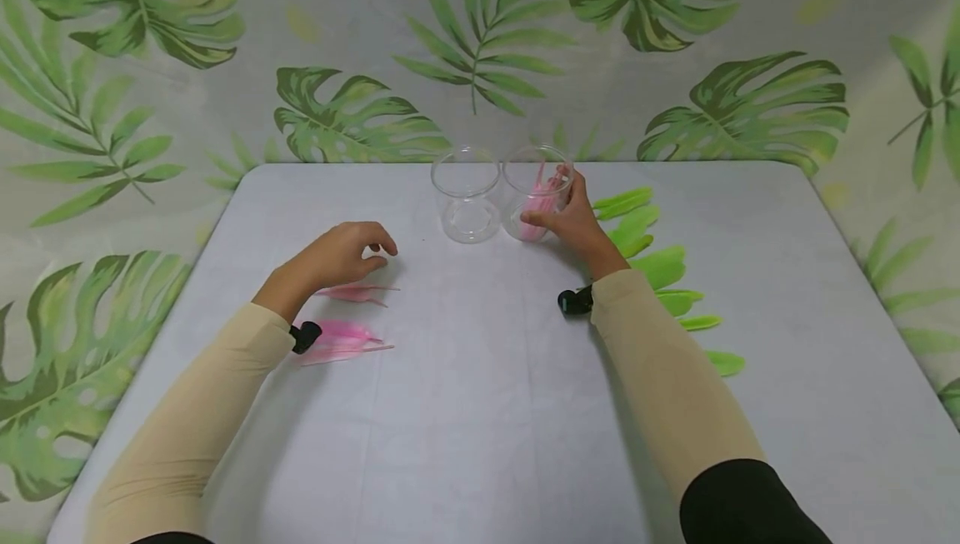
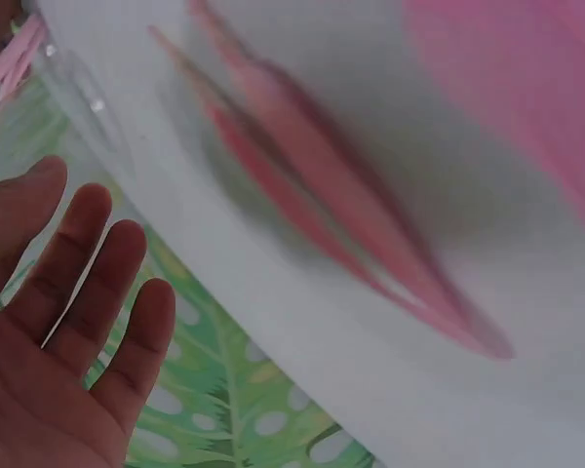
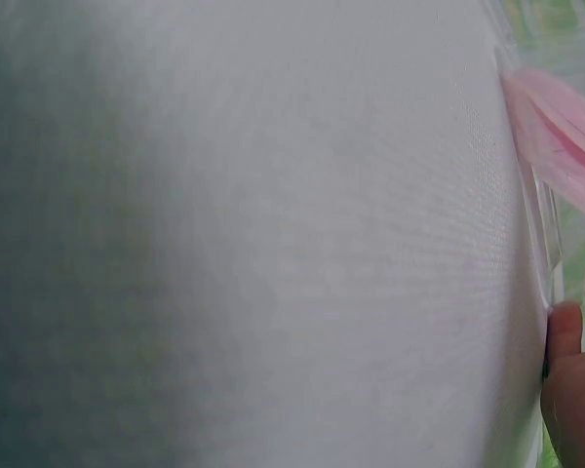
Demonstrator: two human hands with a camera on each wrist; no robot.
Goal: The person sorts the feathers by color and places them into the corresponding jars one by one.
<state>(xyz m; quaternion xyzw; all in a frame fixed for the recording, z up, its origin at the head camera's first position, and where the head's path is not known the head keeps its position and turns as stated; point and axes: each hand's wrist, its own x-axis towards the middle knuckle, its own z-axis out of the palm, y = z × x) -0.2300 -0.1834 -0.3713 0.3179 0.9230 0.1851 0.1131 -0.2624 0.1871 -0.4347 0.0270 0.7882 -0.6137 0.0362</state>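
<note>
My right hand [image 1: 583, 223] grips the right-hand clear jar [image 1: 513, 204], thumb across its front and fingers round the far right side. Pink feathers [image 1: 537, 209] stand inside that jar, quills upward. Beside it on the left is a second clear jar [image 1: 469, 232] with nothing in it. My left hand [image 1: 341, 254] hovers over the left part of the table, fingers loosely bent and holding nothing. Just below it lie a thin pair of pink feathers [image 1: 356, 293] and, nearer me, a wider pink bunch [image 1: 341, 340], partly hidden by the wrist. In the left wrist view the fingers are spread apart.
Several bright green feathers [image 1: 663, 267] lie in a column on the right, partly covered by my right forearm. A white cloth covers the table [image 1: 465, 411]. Behind its back edge hangs a leaf-patterned cloth [image 1: 525, 52].
</note>
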